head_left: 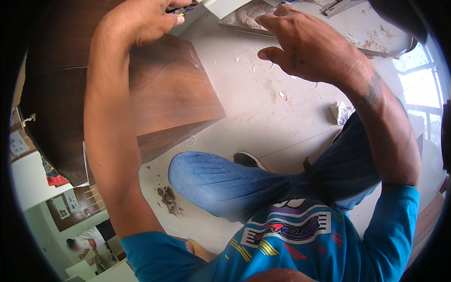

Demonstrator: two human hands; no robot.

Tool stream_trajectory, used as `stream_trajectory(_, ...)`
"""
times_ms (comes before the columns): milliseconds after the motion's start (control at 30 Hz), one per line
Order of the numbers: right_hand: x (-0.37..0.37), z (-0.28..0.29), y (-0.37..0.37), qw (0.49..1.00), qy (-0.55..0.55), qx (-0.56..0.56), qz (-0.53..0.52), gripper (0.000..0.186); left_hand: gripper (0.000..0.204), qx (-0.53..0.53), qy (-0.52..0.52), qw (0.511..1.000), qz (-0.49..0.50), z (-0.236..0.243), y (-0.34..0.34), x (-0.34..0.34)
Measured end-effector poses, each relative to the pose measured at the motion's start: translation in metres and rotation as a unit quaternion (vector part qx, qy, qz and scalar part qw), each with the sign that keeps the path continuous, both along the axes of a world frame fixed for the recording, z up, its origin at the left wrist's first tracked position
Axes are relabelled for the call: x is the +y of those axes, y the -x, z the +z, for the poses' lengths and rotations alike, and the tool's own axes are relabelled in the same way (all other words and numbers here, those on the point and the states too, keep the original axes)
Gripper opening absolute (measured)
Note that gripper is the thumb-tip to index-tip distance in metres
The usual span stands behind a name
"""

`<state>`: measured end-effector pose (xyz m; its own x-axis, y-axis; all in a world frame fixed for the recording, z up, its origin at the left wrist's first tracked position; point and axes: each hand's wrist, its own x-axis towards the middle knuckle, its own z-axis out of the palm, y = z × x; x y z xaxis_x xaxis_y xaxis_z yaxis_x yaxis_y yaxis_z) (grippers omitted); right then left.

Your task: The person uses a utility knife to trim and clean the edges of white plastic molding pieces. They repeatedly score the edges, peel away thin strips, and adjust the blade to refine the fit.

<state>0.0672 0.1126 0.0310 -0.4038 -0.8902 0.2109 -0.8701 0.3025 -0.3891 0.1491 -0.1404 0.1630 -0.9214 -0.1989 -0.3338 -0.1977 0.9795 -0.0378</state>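
At the top edge, my left hand (150,21) is closed on a dark tool (185,9) with a bit of yellow, only partly in view. Beside it is the edge of a white panel (211,5). My left arm stretches over a brown wooden cabinet (178,89). My right hand (305,47) is raised to the right, thumb and fingers apart, with nothing visible in it; its fingertips appear over a metal-framed piece (232,26) with pale padded material. Whether they touch it I cannot tell.
My bent legs (211,178) are over the tiled floor (263,117), which has scattered debris, crumpled white paper (340,113) and a dark pile (167,199). At the lower left, another person (96,237) in white bends over. A shiny pale surface (418,84) reflects light at the right.
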Motion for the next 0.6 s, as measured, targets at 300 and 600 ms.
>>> stream_trajectory(300,0.008,0.007,0.002,0.999,-0.018,0.03,-0.017,0.049,0.046,-0.001,-0.063,0.998,0.008,0.003,-0.023,0.015)
stream_trajectory(600,0.002,-0.011,0.008,0.997,0.063,0.031,0.015,0.028,0.046,0.056,-0.073,0.994,0.056,0.009,-0.023,0.04)
